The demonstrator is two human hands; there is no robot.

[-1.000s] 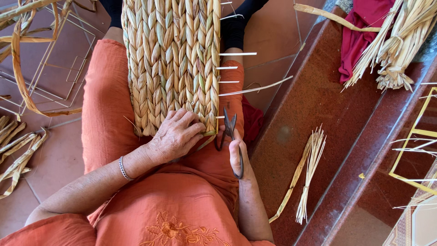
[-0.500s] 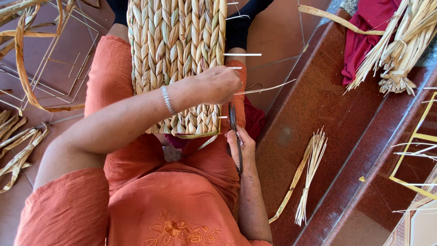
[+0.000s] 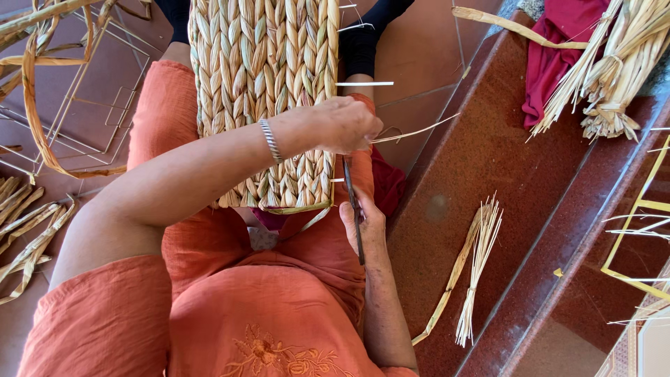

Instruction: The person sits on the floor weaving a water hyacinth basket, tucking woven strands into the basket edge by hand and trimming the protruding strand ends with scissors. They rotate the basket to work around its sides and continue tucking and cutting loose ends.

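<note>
On the lap, left hand (image 3: 342, 126) pinches a straw strand (image 3: 415, 132) beside the woven panel (image 3: 262, 98); right hand (image 3: 363, 223) grips scissors (image 3: 352, 202)

The woven panel (image 3: 262, 91) lies on my lap; loose straw bundle (image 3: 474, 258) right of it, wire frames (image 3: 84, 105) far left.

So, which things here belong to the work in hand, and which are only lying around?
In use:
- woven mat on the lap
- loose strand at the left hand
- scissors in the right hand

Lying about:
- straw bundle on the step
- red cloth
- wire frames
</note>
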